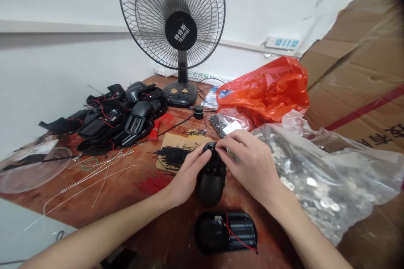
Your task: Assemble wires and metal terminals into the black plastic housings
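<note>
Black casing (211, 189): one, oblong and round-ended, between the two hands just above the table (176, 227) or resting on it, which cannot be told; rounded end toward the wearer.
Left hand (188, 170): closed on the casing's left side, thumb over the upper edge.
Right hand (252, 164): fingertips bunched at the casing's upper right rim; whether they pinch a small part is hidden.
Handling, judged: light, stiff shell, probably plastic; smooth rounded end likely slippery; inner fittings likely the fragile portion.
Best hold, judged: by the long side walls, fingers clear of the open recess.
Second casing (211, 235): one, lying open below both hands, apart from them; red wire (235, 237) across its slots.
Black wires (172, 157): one bundle, just beyond the left hand's fingers, on a brown sheet (167, 141).
Red wires (154, 183): loose, left of the left hand.
Heap of casings (110, 126): several, well beyond and left of the left hand.
Bag of metal discs (325, 193): clear, right of the right hand.
Small bag (217, 124): dark small parts, beyond the right hand.
</note>
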`<state>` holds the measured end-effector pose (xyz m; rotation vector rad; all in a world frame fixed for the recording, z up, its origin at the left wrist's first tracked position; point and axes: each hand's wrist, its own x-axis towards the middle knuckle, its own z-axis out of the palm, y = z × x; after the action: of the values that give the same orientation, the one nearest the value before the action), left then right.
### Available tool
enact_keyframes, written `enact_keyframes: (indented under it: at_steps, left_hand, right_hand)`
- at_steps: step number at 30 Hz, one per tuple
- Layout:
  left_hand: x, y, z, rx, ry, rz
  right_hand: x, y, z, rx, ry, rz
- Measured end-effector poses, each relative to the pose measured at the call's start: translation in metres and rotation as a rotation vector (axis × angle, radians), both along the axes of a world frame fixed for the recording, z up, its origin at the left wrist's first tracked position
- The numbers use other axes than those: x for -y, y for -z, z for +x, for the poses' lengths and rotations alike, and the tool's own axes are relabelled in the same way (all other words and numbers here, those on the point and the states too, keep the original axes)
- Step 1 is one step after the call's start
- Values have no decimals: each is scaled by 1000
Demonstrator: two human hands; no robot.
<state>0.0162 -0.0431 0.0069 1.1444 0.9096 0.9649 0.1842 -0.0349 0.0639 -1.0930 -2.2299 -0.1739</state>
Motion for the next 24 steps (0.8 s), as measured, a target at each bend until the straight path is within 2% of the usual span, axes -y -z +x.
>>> enact_keyframes:
  at_steps: [10, 18, 21, 24]
  left_hand:
    - [-3, -5, 0, -244, -80, 129]
    - [-3, -9, 0, -215, -115, 147]
    - [-4, -8, -2, -208, -108, 130]
    - [-4, -7, -3, -192, -103, 89]
  right_hand:
    - [4, 0, -6, 8, 6, 30]
    - [1, 5, -6, -79, 10, -10]
    - [-4, 8, -3, -143, 12, -103]
    - [-8, 6, 2, -237, 18, -347]
